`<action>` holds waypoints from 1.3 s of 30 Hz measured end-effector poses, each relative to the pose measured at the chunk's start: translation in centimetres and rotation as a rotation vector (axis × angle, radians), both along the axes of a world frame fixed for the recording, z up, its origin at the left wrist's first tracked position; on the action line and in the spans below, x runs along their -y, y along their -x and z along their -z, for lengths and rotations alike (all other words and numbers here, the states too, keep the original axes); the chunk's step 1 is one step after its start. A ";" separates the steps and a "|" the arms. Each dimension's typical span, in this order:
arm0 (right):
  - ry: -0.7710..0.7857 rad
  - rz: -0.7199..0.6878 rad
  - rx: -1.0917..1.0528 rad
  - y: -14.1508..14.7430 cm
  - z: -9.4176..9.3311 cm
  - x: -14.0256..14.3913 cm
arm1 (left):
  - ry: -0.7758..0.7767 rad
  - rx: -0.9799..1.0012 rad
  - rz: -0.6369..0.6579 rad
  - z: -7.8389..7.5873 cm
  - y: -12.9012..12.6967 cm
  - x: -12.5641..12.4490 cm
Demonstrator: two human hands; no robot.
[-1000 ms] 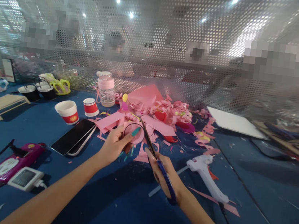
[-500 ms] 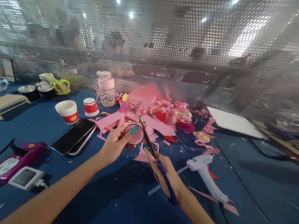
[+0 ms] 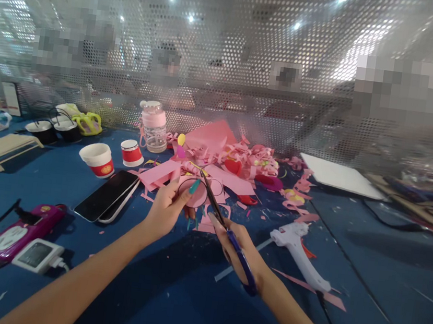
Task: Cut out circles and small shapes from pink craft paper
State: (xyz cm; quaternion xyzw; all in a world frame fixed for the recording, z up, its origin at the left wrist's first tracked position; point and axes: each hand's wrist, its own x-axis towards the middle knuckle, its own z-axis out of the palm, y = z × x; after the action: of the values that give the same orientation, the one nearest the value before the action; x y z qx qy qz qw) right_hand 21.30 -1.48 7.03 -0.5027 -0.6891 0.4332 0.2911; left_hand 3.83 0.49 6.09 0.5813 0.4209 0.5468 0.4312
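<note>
Blue tabletop (image 3: 169, 293) fills the whole bench in front of the perforated metal screen (image 3: 229, 58), and across its far middle lies a heap of pink paper scraps (image 3: 236, 159). To the right a white board (image 3: 339, 177) lies flat, and nearer, a white glue gun (image 3: 300, 254) rests on its side. On the left sit two stacked phones (image 3: 107, 197), a magenta power strip (image 3: 18, 232), two red-and-white paper cups (image 3: 100, 161) and a pink-capped bottle (image 3: 153, 127). Above the table's centre the left hand (image 3: 167, 208) pinches a pink paper disc (image 3: 196, 195) with a dark drawn outline, thumb on top with a teal nail. The right hand (image 3: 240, 251) is closed through the blue handles of the scissors (image 3: 219, 217), whose blades point up and away, their upper part meeting the disc's right edge.
</note>
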 end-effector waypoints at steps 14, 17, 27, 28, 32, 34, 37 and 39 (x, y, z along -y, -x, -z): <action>0.020 0.002 0.023 -0.1 0.3 0.0 | 0.016 0.042 -0.026 -0.3 -0.2 0.0; 0.036 0.000 0.022 -0.1 0.3 0.0 | 0.001 0.038 -0.026 -0.3 -0.2 0.0; -0.001 -0.038 0.006 0.0 0.1 0.0 | -0.023 0.024 -0.028 -0.3 -0.1 0.0; 0.001 -0.044 0.007 0.0 0.1 -0.1 | -0.024 0.025 -0.030 -0.3 -0.1 0.0; -0.010 -0.049 -0.013 -0.2 0.4 -0.1 | -0.024 0.055 -0.030 -0.3 0.0 0.0; -0.023 -0.053 -0.039 -0.2 0.8 -0.2 | -0.009 0.086 -0.014 -0.3 0.0 0.0; -0.030 -0.062 -0.061 -0.3 1.4 -0.3 | 0.041 0.161 0.040 -0.2 0.0 0.0; -0.040 -0.053 -0.091 -0.2 1.9 -0.3 | 0.086 0.219 0.087 -0.1 -0.2 -0.1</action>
State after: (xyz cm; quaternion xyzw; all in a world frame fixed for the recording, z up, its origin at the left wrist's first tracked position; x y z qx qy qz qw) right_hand 21.53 -1.16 5.13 -0.4582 -0.6968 0.4494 0.3202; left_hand 4.03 0.55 6.15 0.5167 0.3686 0.5695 0.5223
